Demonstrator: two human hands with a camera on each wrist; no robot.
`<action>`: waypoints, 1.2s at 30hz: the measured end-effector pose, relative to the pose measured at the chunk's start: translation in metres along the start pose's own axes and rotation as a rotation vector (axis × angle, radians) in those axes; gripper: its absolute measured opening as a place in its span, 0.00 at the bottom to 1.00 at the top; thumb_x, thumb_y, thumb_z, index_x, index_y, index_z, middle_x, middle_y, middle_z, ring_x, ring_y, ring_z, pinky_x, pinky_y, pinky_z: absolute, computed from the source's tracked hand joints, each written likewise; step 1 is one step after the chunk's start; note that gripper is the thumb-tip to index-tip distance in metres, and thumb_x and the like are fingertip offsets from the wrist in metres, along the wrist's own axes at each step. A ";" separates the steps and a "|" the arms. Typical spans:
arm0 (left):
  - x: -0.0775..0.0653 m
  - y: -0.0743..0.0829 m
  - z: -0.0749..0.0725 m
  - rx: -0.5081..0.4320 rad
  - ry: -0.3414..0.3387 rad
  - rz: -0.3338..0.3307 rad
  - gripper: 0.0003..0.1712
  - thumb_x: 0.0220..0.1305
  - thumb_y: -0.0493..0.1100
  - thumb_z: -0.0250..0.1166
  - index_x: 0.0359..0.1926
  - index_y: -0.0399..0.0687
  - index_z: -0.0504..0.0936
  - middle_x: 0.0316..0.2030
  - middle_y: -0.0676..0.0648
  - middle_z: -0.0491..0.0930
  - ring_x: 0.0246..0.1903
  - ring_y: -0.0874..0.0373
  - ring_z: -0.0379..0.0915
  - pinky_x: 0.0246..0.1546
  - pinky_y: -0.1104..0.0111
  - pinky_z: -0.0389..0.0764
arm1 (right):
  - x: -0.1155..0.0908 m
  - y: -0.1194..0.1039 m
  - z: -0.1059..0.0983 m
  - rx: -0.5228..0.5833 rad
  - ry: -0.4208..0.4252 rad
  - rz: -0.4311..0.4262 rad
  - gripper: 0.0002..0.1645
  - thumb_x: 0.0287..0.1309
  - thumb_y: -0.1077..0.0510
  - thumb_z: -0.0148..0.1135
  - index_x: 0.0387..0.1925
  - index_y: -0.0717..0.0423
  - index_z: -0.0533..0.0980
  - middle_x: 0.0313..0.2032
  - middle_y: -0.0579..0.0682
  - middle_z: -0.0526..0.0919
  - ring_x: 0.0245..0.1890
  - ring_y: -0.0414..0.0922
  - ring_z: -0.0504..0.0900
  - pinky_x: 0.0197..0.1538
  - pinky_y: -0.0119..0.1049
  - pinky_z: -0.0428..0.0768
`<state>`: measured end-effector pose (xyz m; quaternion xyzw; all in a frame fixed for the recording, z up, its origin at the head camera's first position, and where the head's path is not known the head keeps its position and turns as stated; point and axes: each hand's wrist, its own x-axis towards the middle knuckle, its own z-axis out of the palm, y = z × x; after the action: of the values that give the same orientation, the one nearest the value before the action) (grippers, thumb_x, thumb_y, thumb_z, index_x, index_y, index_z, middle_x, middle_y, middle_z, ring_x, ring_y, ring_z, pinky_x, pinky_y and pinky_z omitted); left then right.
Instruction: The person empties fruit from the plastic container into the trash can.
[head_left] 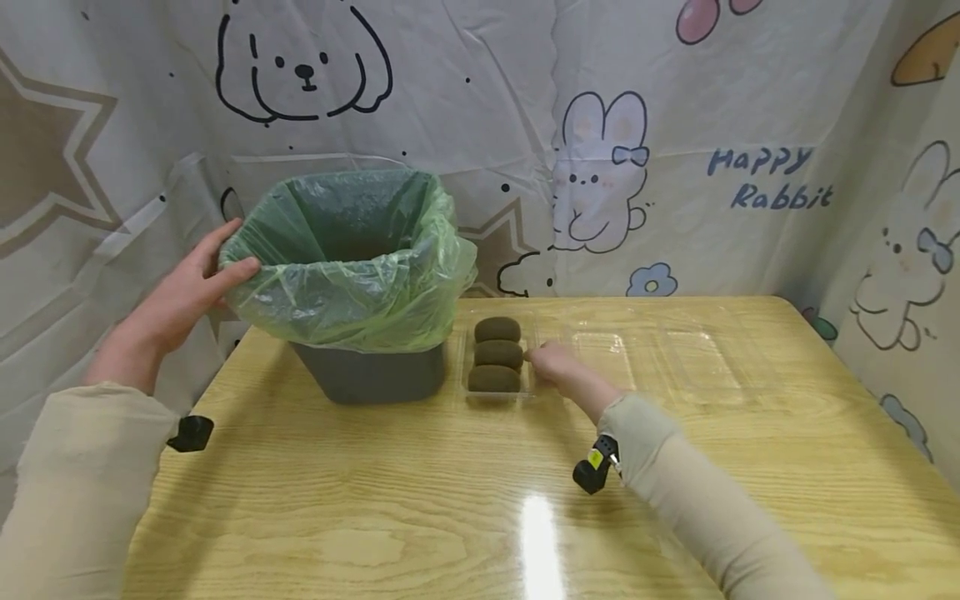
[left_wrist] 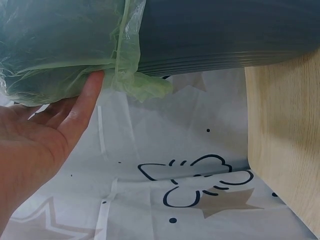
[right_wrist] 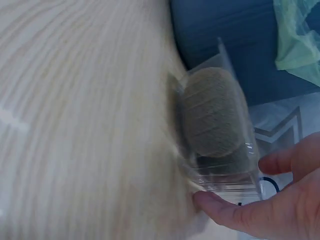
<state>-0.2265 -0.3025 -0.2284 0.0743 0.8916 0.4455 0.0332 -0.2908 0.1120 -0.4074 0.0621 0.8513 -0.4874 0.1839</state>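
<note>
My left hand (head_left: 180, 287) holds the left corner of a grey trash bin (head_left: 367, 375) at its rim, over the green plastic bag (head_left: 337, 296) that lines it. In the left wrist view a fingertip (left_wrist: 92, 82) presses against the bag. To the right of the bin lies a clear plastic tray (head_left: 501, 395) with three brown, fuzzy kiwis (head_left: 497, 354) in a row. My right hand (head_left: 555, 364) is at the tray's right side. In the right wrist view its fingers (right_wrist: 215, 205) are spread around the tray's edge, close to one kiwi (right_wrist: 212, 112).
Two more clear plastic trays (head_left: 611, 354) lie farther right on the wooden table (head_left: 390, 517). A printed curtain (head_left: 465, 100) hangs right behind the bin and the table's back edge. The bin stands at the table's back left.
</note>
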 end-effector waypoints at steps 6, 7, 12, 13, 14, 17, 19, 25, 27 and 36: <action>-0.001 -0.001 -0.001 -0.019 0.000 0.011 0.39 0.68 0.56 0.44 0.69 0.70 0.29 0.70 0.40 0.33 0.61 0.46 0.46 0.56 0.41 0.52 | 0.054 0.045 0.011 0.066 0.027 -0.132 0.21 0.51 0.65 0.43 0.47 0.75 0.63 0.25 0.54 0.69 0.14 0.41 0.66 0.21 0.36 0.72; -0.001 -0.001 -0.001 -0.026 -0.002 0.011 0.39 0.68 0.56 0.44 0.69 0.71 0.29 0.70 0.41 0.31 0.62 0.44 0.44 0.56 0.41 0.51 | 0.068 0.054 0.012 0.104 0.018 -0.154 0.22 0.49 0.67 0.41 0.46 0.77 0.61 0.24 0.54 0.67 0.12 0.40 0.65 0.18 0.36 0.71; -0.002 0.000 -0.001 -0.025 -0.001 0.011 0.39 0.68 0.56 0.44 0.69 0.71 0.29 0.70 0.42 0.31 0.61 0.44 0.45 0.56 0.40 0.51 | 0.091 0.064 0.015 0.238 -0.029 -0.135 0.27 0.47 0.73 0.35 0.53 0.78 0.56 0.35 0.64 0.69 0.14 0.45 0.69 0.19 0.38 0.74; -0.002 0.000 -0.001 -0.025 0.000 0.011 0.39 0.68 0.56 0.44 0.69 0.70 0.28 0.70 0.42 0.31 0.60 0.45 0.46 0.56 0.40 0.52 | 0.084 0.058 0.014 0.256 -0.039 -0.119 0.31 0.47 0.74 0.36 0.58 0.75 0.54 0.41 0.66 0.68 0.15 0.46 0.68 0.21 0.39 0.74; -0.002 0.000 -0.001 -0.024 0.001 0.010 0.39 0.68 0.56 0.44 0.69 0.70 0.28 0.70 0.42 0.31 0.60 0.45 0.46 0.56 0.40 0.52 | 0.078 0.054 0.013 0.275 -0.049 -0.124 0.33 0.47 0.74 0.37 0.59 0.74 0.53 0.43 0.66 0.67 0.16 0.47 0.68 0.21 0.40 0.74; -0.002 -0.001 -0.001 -0.026 0.003 0.011 0.39 0.68 0.56 0.44 0.69 0.71 0.29 0.70 0.42 0.32 0.61 0.45 0.45 0.56 0.40 0.51 | 0.041 0.027 0.007 0.277 -0.067 -0.074 0.39 0.50 0.73 0.38 0.66 0.66 0.47 0.57 0.67 0.61 0.18 0.46 0.65 0.32 0.47 0.78; -0.003 -0.001 -0.001 -0.028 0.004 0.010 0.39 0.68 0.56 0.45 0.69 0.72 0.29 0.70 0.41 0.32 0.61 0.45 0.45 0.56 0.40 0.51 | 0.009 0.005 0.002 0.272 -0.083 -0.042 0.38 0.54 0.72 0.37 0.68 0.62 0.46 0.59 0.65 0.59 0.20 0.44 0.62 0.39 0.51 0.77; -0.003 -0.001 -0.001 -0.025 0.009 0.010 0.39 0.68 0.56 0.44 0.69 0.72 0.29 0.69 0.38 0.36 0.58 0.49 0.50 0.56 0.42 0.52 | -0.032 -0.023 -0.008 0.284 -0.148 -0.006 0.31 0.61 0.67 0.34 0.66 0.65 0.47 0.47 0.63 0.65 0.23 0.42 0.66 0.43 0.49 0.74; -0.002 -0.001 0.000 -0.032 0.004 0.007 0.39 0.68 0.56 0.44 0.69 0.71 0.29 0.70 0.40 0.33 0.62 0.48 0.47 0.57 0.42 0.51 | -0.032 -0.022 -0.011 0.334 -0.171 0.005 0.26 0.62 0.65 0.37 0.62 0.67 0.53 0.44 0.61 0.66 0.27 0.42 0.70 0.42 0.46 0.75; -0.001 -0.001 0.000 -0.035 -0.002 0.002 0.40 0.68 0.56 0.45 0.70 0.69 0.30 0.70 0.44 0.27 0.65 0.41 0.37 0.58 0.39 0.47 | -0.027 -0.015 -0.024 0.478 -0.304 0.043 0.26 0.63 0.60 0.45 0.59 0.70 0.59 0.40 0.55 0.72 0.30 0.39 0.74 0.47 0.43 0.73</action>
<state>-0.2258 -0.3031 -0.2289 0.0750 0.8836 0.4609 0.0352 -0.2758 0.1267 -0.3747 0.0479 0.6734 -0.6742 0.2996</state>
